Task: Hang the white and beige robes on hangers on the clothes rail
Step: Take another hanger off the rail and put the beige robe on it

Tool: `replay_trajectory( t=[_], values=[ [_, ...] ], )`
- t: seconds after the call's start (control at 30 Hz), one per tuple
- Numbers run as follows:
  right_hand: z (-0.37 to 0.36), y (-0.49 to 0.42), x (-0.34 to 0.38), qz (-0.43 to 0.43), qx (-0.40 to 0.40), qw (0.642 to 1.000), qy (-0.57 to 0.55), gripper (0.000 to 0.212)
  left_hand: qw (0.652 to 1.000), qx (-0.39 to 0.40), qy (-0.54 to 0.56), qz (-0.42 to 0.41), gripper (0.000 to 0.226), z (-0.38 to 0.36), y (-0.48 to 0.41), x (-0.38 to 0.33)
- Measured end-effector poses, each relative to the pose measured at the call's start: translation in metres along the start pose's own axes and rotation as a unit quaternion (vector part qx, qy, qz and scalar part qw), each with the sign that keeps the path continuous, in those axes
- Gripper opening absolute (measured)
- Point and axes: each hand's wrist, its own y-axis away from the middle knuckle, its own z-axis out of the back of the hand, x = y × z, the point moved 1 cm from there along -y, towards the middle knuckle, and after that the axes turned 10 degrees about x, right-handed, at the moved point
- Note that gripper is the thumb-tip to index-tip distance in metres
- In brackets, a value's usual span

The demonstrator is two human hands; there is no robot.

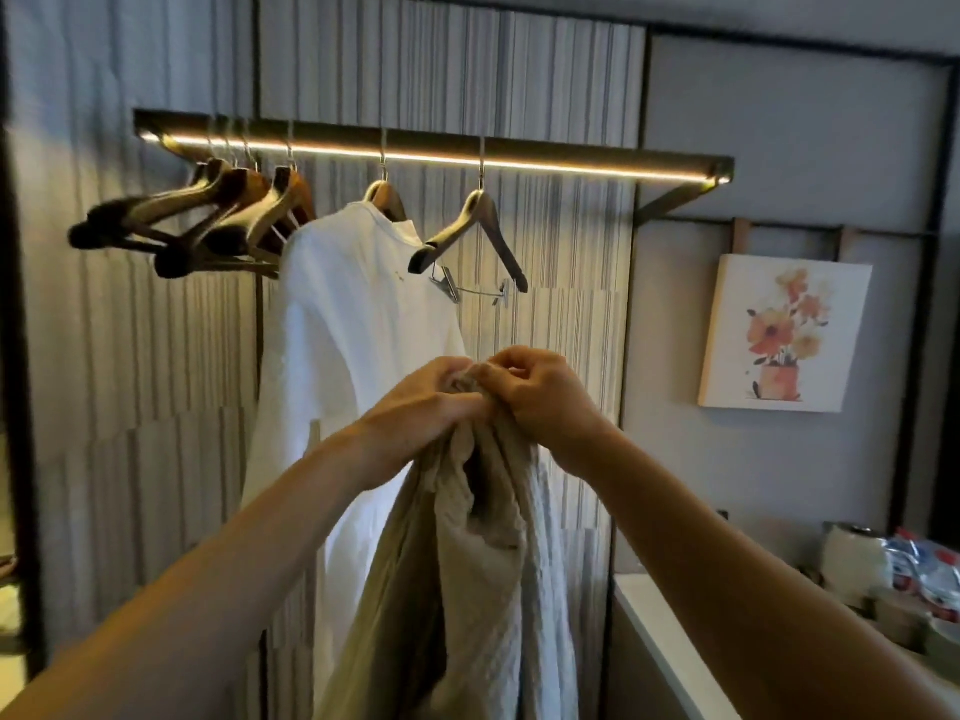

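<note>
The white robe [343,324] hangs on a wooden hanger [385,195] from the lit clothes rail [545,159]. To its right an empty wooden hanger [480,220] with metal clips hangs from the rail. Below that hanger I hold up the beige robe [467,574], which droops down the middle of the view. My left hand [421,402] and my right hand [540,392] pinch its bunched top edge close together, almost touching.
Several empty wooden hangers [208,220] cluster at the rail's left end. A flower painting [784,332] hangs on the right wall. A counter [670,641] at the lower right carries a kettle [852,558] and packaged items [930,574].
</note>
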Motion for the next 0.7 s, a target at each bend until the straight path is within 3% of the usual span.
replay_trajectory(
  t=[0.07, 0.17, 0.3, 0.37, 0.53, 0.63, 0.7],
  values=[
    [-0.006, -0.007, 0.012, 0.028, -0.002, 0.999, 0.023, 0.016, 0.998, 0.019, -0.058, -0.012, 0.028, 0.002, 0.007, -0.008],
    [-0.015, -0.018, 0.018, 0.024, 0.032, 0.998, 0.054, 0.016, 0.988, -0.068, -0.132, -0.047, 0.004, 0.012, 0.014, -0.002],
    [-0.026, -0.055, 0.027, -0.013, 0.061, 0.993, 0.096, 0.045, 0.977, -0.167, -0.130, -0.022, 0.020, 0.028, 0.007, 0.008],
    [-0.031, -0.093, 0.034, -0.025, 0.033, 0.992, 0.115, 0.050, 0.972, -0.211, -0.103, -0.007, 0.026, 0.043, -0.006, 0.007],
    [-0.023, -0.207, 0.045, -0.051, -0.133, 0.979, 0.148, 0.044, 0.953, -0.299, -0.041, 0.009, 0.012, 0.076, -0.036, -0.006],
    [-0.015, -0.263, 0.042, -0.107, -0.151, 0.963, 0.197, 0.038, 0.951, -0.307, -0.026, -0.002, 0.013, 0.089, -0.040, -0.009],
    [-0.014, -0.279, 0.044, -0.127, -0.121, 0.951, 0.253, 0.034, 0.952, -0.307, -0.010, -0.007, 0.015, 0.092, -0.036, -0.011]
  ],
)
